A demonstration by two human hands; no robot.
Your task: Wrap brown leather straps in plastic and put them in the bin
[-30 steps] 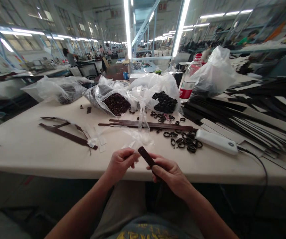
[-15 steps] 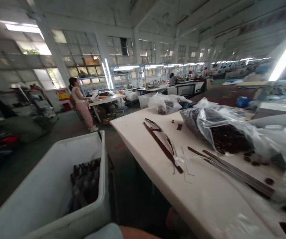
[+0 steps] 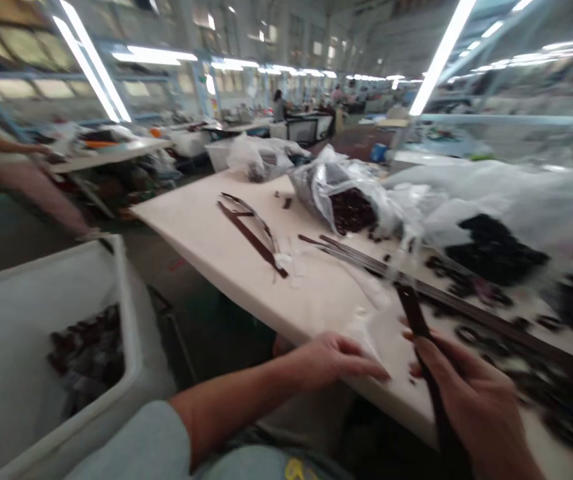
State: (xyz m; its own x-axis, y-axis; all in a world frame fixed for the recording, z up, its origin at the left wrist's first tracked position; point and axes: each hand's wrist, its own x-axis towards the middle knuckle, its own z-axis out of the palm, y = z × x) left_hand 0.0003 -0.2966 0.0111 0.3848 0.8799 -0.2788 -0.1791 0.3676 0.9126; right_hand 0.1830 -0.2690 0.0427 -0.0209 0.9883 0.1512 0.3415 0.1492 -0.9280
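Observation:
My right hand (image 3: 471, 393) grips a dark brown strap (image 3: 412, 308), thumb on top. The strap's end, with small holes, points up and away over the table; its lower part hangs below my hand. My left hand (image 3: 344, 360) reaches across the table's near edge, fingers stretched out and holding nothing, close to a crumpled piece of clear plastic (image 3: 366, 327). Long brown strips (image 3: 446, 300) lie across the white table (image 3: 206, 240) beyond my right hand. Dark rings and loops (image 3: 486, 340), partly blurred, are scattered to its right.
Clear plastic bags, one holding dark brown pieces (image 3: 351, 210), stand on the table's far side. A brown strap set (image 3: 251, 237) lies near the left edge. A white bin (image 3: 129, 360) with dark bundles stands left. Another person (image 3: 16, 160) is at a table behind.
My view has swung right and down. Both my hands have come into view, the right one with a brown strap in its grip.

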